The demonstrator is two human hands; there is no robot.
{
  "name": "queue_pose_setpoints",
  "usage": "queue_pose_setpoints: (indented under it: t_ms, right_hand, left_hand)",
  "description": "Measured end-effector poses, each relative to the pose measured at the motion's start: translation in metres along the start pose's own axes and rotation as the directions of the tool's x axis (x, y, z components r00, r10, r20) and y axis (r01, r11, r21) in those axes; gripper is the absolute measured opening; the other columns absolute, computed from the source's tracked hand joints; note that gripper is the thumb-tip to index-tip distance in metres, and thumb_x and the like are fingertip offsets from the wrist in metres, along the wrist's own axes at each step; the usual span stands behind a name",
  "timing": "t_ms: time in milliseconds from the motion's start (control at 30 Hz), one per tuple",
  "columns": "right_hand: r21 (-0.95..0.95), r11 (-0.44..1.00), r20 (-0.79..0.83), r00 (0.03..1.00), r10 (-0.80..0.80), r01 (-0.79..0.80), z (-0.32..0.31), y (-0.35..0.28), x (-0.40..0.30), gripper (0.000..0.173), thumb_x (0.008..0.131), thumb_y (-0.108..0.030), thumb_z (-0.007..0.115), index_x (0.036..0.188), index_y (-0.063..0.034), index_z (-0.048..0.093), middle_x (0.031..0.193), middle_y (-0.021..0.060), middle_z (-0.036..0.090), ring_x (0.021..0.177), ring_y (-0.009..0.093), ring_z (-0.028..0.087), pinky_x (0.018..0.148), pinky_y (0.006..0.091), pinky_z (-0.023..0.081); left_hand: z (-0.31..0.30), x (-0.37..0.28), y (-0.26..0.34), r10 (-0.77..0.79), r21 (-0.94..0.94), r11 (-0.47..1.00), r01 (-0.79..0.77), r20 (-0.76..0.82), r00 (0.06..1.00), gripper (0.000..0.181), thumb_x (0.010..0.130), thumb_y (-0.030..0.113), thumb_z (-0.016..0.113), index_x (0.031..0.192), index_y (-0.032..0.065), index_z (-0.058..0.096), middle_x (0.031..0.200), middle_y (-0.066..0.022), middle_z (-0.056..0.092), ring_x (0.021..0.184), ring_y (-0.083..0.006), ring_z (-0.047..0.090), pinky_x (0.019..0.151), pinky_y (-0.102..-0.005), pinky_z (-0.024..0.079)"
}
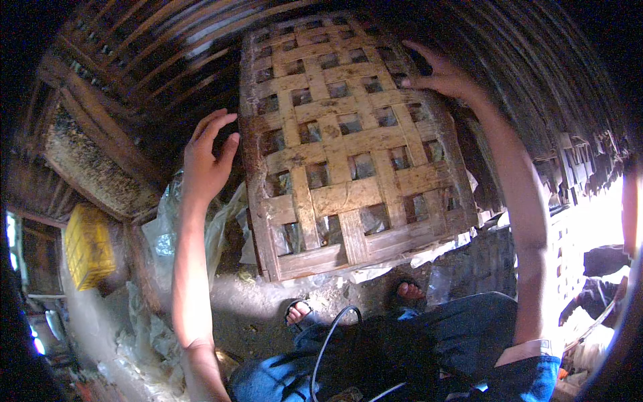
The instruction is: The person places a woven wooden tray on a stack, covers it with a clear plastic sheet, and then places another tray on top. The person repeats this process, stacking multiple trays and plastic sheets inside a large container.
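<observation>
A wooden lattice panel [346, 128], woven of flat slats inside a worn wooden frame, lies before me with whitish sheet material under its near edge. Beside its left rail is my left hand [208, 151], fingers bent and thumb apart, with nothing seen between them. Whether those fingertips touch the rail is unclear. At the upper right, my right hand [442, 75] spreads its thumb and fingers by the frame's far right side. The thumb tip overlaps the lattice edge, but contact cannot be told. No held object shows in either hand.
Corrugated sheet walls [527, 80] rise close behind the panel. Clear plastic sheeting [223, 226] hangs at its left, near a yellow plastic crate [89, 246]. A cable [326, 346] loops over my lap. My feet rest on the dirt floor [261, 321].
</observation>
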State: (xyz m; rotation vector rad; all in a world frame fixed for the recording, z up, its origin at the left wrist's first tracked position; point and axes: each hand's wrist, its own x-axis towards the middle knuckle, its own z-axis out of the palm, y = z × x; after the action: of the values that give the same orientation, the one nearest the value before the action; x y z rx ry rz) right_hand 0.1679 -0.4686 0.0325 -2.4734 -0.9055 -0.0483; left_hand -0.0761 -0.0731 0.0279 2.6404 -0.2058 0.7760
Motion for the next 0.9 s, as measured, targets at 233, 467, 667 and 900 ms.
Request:
queue_pose_setpoints:
  t_ms: [233,467,667,900]
  right_hand:
    - [0.263,0.959,-0.282,0.942,0.181,-0.106,-0.016,0.051,0.016,0.086,0.077,-0.044,0.074,0.146,-0.0136,0.033,0.144,0.0199,0.039,0.135,0.031,0.035,0.111,0.0409,0.029]
    - [0.088,0.991,0.238,0.968,0.082,-0.105,-0.025,0.006,-0.009,0.096,0.077,-0.036,0.075,0.15,-0.008,0.02,0.15,0.0171,0.031,0.139,0.028,0.029,0.112,0.0397,0.027]
    - [0.139,0.98,0.195,0.974,0.116,-0.145,-0.009,0.044,0.02,0.095,0.077,-0.038,0.076,0.15,-0.0106,0.021,0.149,0.0158,0.034,0.138,0.027,0.031,0.112,0.0373,0.028]
    - [0.353,0.908,-0.006,0.971,0.241,-0.223,-0.009,0.032,0.011,0.088,0.078,-0.032,0.076,0.149,-0.0127,0.026,0.143,0.0161,0.042,0.132,0.028,0.039,0.111,0.0387,0.028]
  left_hand:
    - [0.008,0.009,0.021,0.064,-0.07,0.996,-0.06,0.05,0.997,0.031,0.087,0.014,0.063,0.117,0.0075,0.059,0.126,-0.0147,0.056,0.116,-0.0333,0.055,0.098,-0.0382,0.043]
    - [0.006,0.005,0.02,0.039,-0.058,0.998,-0.036,0.06,0.997,0.032,0.087,0.014,0.063,0.118,0.0071,0.058,0.126,-0.0148,0.056,0.117,-0.033,0.054,0.098,-0.0382,0.042]
    - [0.007,0.004,0.027,0.056,-0.072,0.996,-0.05,0.091,0.994,0.032,0.088,0.014,0.062,0.119,0.0062,0.058,0.127,-0.0153,0.055,0.118,-0.0338,0.053,0.099,-0.0383,0.041]
    - [0.01,0.0,0.023,0.07,-0.05,0.997,-0.066,0.081,0.994,0.033,0.089,0.013,0.061,0.12,0.0052,0.056,0.129,-0.0153,0.054,0.118,-0.0341,0.052,0.1,-0.0386,0.041]
